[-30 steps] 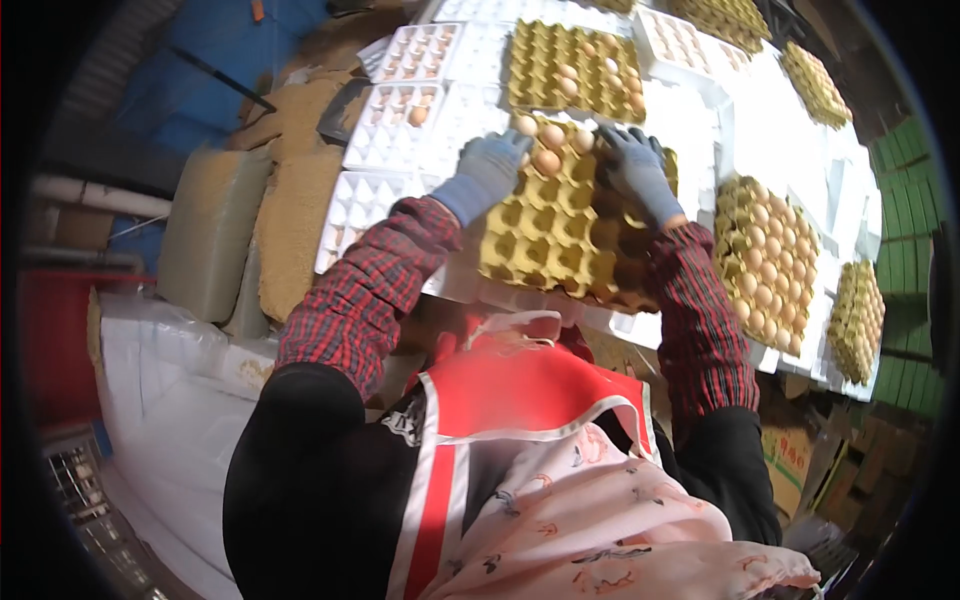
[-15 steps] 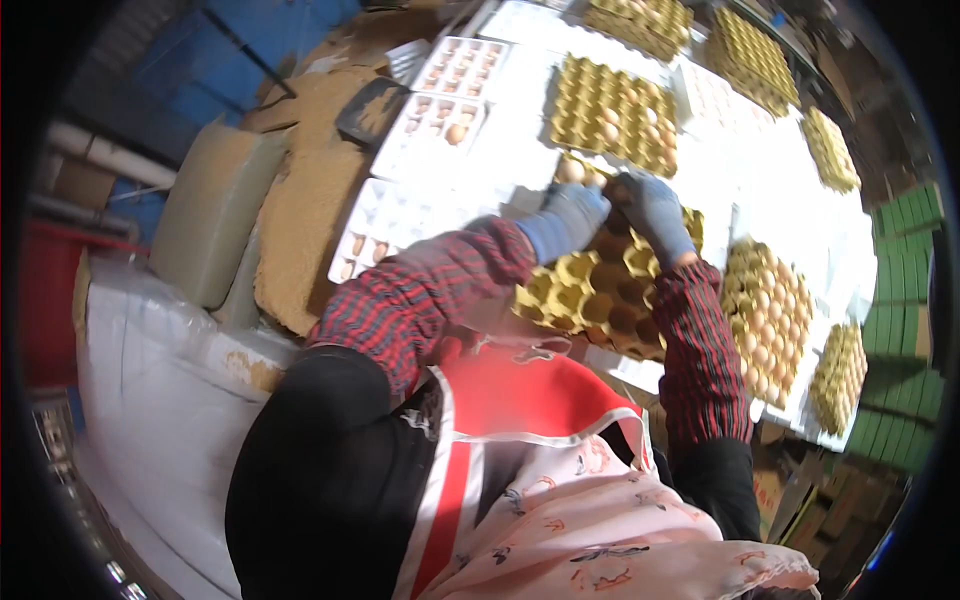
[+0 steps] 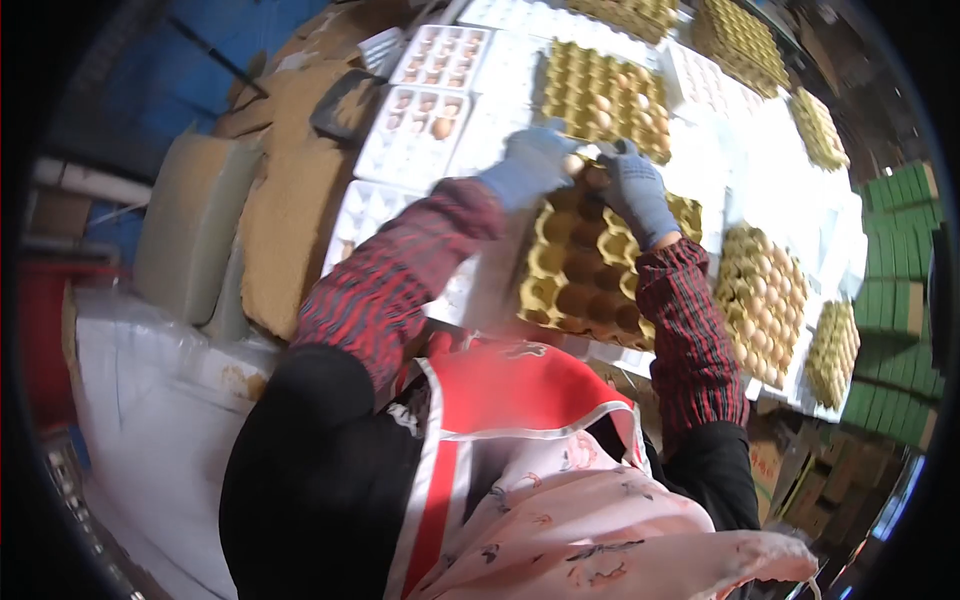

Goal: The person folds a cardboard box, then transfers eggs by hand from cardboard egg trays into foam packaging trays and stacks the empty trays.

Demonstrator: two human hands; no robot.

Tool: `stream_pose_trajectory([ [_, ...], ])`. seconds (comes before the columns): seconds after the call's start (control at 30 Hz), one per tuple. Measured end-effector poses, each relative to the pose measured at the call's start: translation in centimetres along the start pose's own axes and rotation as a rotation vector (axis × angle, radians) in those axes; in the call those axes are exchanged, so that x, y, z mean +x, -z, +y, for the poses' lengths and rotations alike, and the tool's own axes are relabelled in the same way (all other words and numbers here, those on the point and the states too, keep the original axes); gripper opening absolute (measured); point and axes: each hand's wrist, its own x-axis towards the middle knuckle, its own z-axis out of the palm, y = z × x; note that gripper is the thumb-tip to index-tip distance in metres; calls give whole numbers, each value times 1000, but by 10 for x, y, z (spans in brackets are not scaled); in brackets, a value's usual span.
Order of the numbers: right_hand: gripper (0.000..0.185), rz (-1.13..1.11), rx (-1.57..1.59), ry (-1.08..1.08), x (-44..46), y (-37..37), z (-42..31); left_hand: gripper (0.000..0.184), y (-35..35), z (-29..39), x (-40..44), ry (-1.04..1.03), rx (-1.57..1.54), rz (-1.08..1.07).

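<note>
My left hand (image 3: 535, 165), in a blue-grey glove and smeared by motion, is over the far left corner of a yellow egg tray (image 3: 575, 262). A brown egg (image 3: 572, 165) shows at its fingertips. Close by, at the tray's back edge, is my right hand (image 3: 638, 190), also gloved, its fingers bent; what they hold, if anything, is hidden. Most of the tray's cups that show are in shadow with no eggs in them. Directly behind stands another yellow tray (image 3: 585, 85) with several eggs on its right side.
White egg trays (image 3: 412, 130) line the left side of the white table, some cups holding eggs. A yellow tray full of eggs (image 3: 765, 290) is to the right. Stacked yellow trays (image 3: 740, 45) stand at the back. Green crates (image 3: 895, 290) rise beyond the right edge.
My left hand has moved left and slightly up, away from my right hand, with an egg at its fingertips. My right hand has shifted a little up and left. The whole view has shifted slightly.
</note>
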Motion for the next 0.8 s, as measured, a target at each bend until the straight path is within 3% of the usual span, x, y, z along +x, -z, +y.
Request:
stream_pose_trajectory([
  [0.03,28,-44,-123,47,4,4,-11,36,13,21,9,90,126,-222],
  [0.07,25,-84,-247,102,2,11,-17,31,-41,9,20,29,298,25],
  [0.1,23,-108,-180,110,3,13,-20,30,-31,14,25,5,366,-118],
  [0.13,21,-136,-117,110,4,14,-17,30,-33,13,27,61,336,-120],
  [0.17,21,-60,-32,85,1,10,-15,31,-38,4,30,49,261,-151],
  [0.2,22,9,54,56,0,6,-7,31,-21,2,14,163,-11,-80],
  [0.27,30,148,174,264,3,-13,35,41,-13,-22,-34,194,-562,321],
  [0.3,36,211,766,-74,-4,-20,33,49,-9,-33,-55,284,-698,402],
  [0.33,40,183,923,-295,-16,8,2,49,-31,-60,-71,351,-706,402],
  [0.37,40,137,971,-263,-12,13,-13,51,-33,-80,-91,480,-632,381],
  [0.4,40,92,1017,-239,-10,15,-26,55,-48,-112,-110,560,-758,418],
  [0.5,40,-128,1116,-106,22,9,-92,58,-57,-196,-147,725,-111,389],
  [0.53,38,-156,949,-52,38,5,-124,56,-59,-216,-148,789,-25,267],
  [0.6,38,-18,535,374,78,-44,-161,50,-47,-229,-143,806,122,-27],
  [0.67,29,-81,385,453,109,-99,-189,46,-48,-240,-141,759,97,-55],
  [0.73,39,-208,120,444,129,-125,-215,44,-51,-257,-140,678,114,-41],
  [0.8,41,-231,169,548,143,-148,-219,43,-64,-279,-147,560,169,3],
])
